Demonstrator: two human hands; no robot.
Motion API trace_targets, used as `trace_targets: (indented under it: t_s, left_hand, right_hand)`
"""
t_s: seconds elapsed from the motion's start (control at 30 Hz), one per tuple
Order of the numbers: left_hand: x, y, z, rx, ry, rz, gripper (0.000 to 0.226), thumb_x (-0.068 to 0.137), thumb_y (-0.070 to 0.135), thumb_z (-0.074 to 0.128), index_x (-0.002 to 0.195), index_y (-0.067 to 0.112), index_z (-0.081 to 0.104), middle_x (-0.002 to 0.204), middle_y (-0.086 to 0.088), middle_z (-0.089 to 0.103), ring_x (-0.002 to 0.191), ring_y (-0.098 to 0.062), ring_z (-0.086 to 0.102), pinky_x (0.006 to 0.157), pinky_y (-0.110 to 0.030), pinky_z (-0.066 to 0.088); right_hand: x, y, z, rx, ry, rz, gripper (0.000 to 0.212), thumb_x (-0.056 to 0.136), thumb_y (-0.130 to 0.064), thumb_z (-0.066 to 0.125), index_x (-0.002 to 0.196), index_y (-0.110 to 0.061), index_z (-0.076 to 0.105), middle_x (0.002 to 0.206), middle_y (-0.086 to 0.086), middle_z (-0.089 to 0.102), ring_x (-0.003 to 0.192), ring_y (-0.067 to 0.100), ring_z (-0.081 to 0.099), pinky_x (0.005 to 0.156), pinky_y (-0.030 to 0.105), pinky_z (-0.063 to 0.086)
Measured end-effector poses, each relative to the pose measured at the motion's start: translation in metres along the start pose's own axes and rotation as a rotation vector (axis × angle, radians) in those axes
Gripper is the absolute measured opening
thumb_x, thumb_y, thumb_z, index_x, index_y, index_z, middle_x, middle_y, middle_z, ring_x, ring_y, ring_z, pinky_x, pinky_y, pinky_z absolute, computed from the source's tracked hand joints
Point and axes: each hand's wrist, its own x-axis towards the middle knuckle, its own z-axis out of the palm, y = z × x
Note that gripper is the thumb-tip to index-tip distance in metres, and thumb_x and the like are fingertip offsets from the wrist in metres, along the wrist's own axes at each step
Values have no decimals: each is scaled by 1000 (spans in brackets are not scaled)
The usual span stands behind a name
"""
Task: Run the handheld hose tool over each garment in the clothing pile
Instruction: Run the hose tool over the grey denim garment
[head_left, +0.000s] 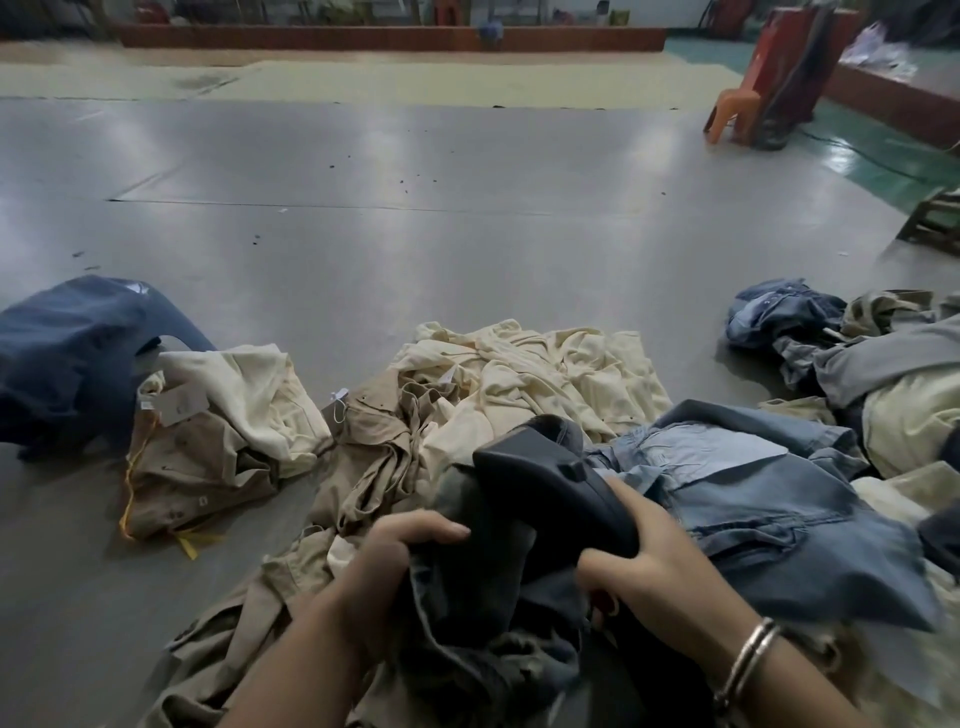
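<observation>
In the lower centre of the frame: the handheld hose tool (550, 478), a dark grey wedge-headed wand, lies across a dark grey-blue garment (483, 592) on top of the clothing pile (524, 374).
Right hand (654, 566): fingers wrapped round the tool's handle, thumb along its upper side; a metal bangle (748, 660) sits on the wrist.
Left hand (400, 551): fingers curled into a bunched fold of the dark garment, just beside the tool head.
Hose: not visible; where it runs I cannot tell.
Risk, snagging: loose ties and paper tags on the khaki garment (374, 441) lie near the head and could probably be caught by it.
Risk, missed cloth: the garment is bunched, so folds would likely go untreated unless spread.
Risk, mixing: the folded stack (218, 415) at left and the heap (857, 374) at right are near; garments could get confused.
Open room: bare grey floor (415, 234) across the upper middle of the frame.
Edges: an orange plastic chair (732, 109) upper right, well apart.
</observation>
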Motion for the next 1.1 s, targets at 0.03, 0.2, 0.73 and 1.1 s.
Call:
trace_targets:
  t_s: [0.03,0.2,0.73,1.1]
  left_hand:
    - [0,-4,3,41,-2,-26,46,41,10,66,82,-7,74,88,-23,71,75,-35,69,78,-38,54]
    - [-4,-4,12,25,57,-24,50,40,11,68,85,-7,74,88,-23,69,78,-35,67,82,-40,51]
    - [55,84,-26,1039,661,458,21,89,5,48,97,-9,61,107,-30,62,99,-37,56,78,-36,36]
    - [150,18,-83,2180,385,205,78,86,49,52,151,19,19,156,-10,24,143,-28,23,115,-53,16]
  right_hand:
    - [2,-1,3,0,10,-3,34,57,-16,61,91,-13,60,56,2,58,46,16,53,45,27,44]
    - [14,-8,-3,82,83,-23,33,56,-14,62,89,-16,61,53,0,59,46,14,56,45,25,45]
    - [13,4,-31,313,411,102,20,78,13,58,85,-5,56,53,11,54,44,23,53,38,25,46]
    - [8,35,-45,146,365,208,19,77,14,62,80,-4,58,50,9,57,44,22,58,40,22,47]
